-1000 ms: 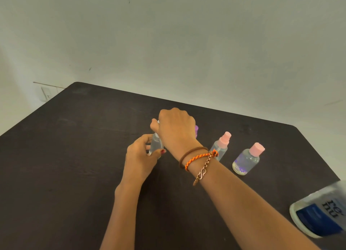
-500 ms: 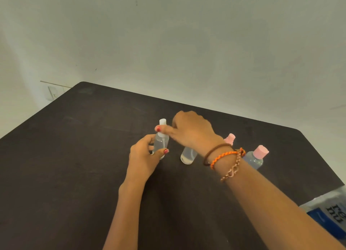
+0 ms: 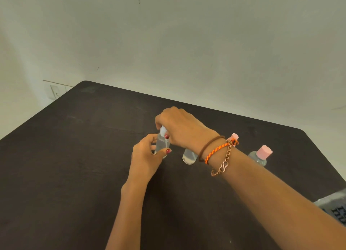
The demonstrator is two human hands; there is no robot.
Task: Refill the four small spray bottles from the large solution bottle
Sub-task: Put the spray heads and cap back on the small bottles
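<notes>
1. Standing upright on the worktop (image 3: 74, 156), near its middle: a small spray bottle (image 3: 162, 144), held round the body in the grip of the left hand (image 3: 145, 159).
2. Over that bottle's top (image 3: 163, 131), pinching it from above: the right hand (image 3: 179, 126), reaching in from the right.
3. Just right of it, on the worktop: a second bottle (image 3: 189, 157), upper part hidden behind the right wrist.
4. Further right, behind the wrist: a third bottle's cap (image 3: 234, 137).
5. Right again, beyond the forearm: a fourth bottle (image 3: 261, 156).
6. At the near right edge, well apart from the rest: the large solution bottle (image 3: 335, 206), partly cut off.
</notes>
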